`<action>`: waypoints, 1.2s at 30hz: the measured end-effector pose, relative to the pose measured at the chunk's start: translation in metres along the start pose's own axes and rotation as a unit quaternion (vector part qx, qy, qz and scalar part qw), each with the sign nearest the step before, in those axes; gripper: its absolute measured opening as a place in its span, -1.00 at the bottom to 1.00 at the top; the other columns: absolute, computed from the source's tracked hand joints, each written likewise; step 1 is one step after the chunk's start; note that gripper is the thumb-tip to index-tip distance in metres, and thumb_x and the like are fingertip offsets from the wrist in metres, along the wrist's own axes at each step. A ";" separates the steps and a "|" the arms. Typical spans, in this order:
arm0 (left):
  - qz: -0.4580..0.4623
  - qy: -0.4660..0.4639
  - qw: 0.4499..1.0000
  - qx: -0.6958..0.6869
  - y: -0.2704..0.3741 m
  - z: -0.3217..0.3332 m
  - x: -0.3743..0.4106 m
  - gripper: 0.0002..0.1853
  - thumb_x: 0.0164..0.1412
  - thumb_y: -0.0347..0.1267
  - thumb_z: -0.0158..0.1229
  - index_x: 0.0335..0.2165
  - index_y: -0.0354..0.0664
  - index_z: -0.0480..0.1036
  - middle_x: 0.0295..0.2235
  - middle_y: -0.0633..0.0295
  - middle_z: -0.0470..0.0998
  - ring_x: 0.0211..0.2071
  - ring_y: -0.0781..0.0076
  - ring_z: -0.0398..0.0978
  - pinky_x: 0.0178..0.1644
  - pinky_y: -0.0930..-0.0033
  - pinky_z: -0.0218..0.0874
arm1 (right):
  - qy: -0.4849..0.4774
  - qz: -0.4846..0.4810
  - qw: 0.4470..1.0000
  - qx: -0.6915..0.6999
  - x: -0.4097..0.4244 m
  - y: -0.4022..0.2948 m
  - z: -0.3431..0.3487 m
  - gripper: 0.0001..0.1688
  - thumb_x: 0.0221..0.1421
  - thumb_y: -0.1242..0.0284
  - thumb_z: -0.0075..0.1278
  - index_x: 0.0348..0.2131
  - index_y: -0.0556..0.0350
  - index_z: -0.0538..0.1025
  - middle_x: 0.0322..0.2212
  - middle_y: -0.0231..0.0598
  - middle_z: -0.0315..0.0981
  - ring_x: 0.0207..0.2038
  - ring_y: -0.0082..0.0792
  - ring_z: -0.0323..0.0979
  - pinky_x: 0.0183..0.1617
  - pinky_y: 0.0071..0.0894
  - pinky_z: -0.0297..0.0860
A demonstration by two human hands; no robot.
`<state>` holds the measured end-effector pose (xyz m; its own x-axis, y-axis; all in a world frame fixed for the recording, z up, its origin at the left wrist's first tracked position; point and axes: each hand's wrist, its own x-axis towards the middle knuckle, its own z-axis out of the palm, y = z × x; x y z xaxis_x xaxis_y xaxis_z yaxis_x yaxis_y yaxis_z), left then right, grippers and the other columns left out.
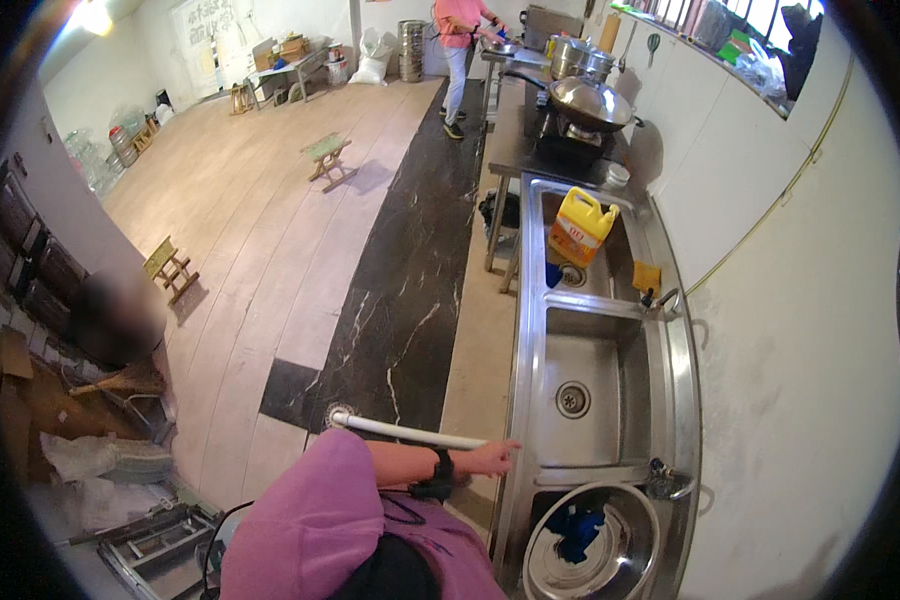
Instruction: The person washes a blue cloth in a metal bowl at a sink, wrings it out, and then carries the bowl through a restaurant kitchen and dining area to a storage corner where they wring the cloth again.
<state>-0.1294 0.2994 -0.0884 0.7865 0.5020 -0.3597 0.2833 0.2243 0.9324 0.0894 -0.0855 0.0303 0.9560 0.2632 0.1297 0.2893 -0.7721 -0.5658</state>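
Observation:
My left hand [493,458] reaches across to the front rim of a stainless steel sink [520,360]. Its fingers look slightly apart with nothing in them, and I cannot tell whether they touch the rim. A black band [442,469] circles the wrist. My right hand is out of view. A large metal basin [645,540] sits in the nearest sink compartment, with a dark blue cloth-like item [581,532] inside. The middle compartment [581,352] shows its drain. In the far compartment stands a yellow plastic jug [583,225] with a printed label.
A yellow sponge or cloth [646,278] lies on the sink's back ledge near a faucet [667,300]. Beyond are a lidded wok [589,105] on a gas stove and a person [461,30] at a counter. A white pipe [412,433] crosses the floor. Folding stools [330,159] stand leftward.

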 end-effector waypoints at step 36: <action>-0.086 -0.227 0.968 -0.060 0.158 0.094 0.173 -0.47 0.18 -0.25 0.03 0.08 -0.14 0.11 -0.16 0.06 0.40 -0.16 0.34 0.40 -0.17 0.30 0.30 | -0.262 0.034 0.956 0.125 0.041 -0.093 0.115 -0.32 0.00 0.35 0.03 0.10 0.02 0.17 0.11 -0.03 0.07 0.12 -0.01 0.09 0.12 -0.13 0.14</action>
<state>0.1030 0.3433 -0.0003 0.9013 0.0355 -0.4317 0.3872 0.3810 0.8396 0.0959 0.0631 -0.0052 0.7975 0.5210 -0.3041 0.1434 -0.6534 -0.7433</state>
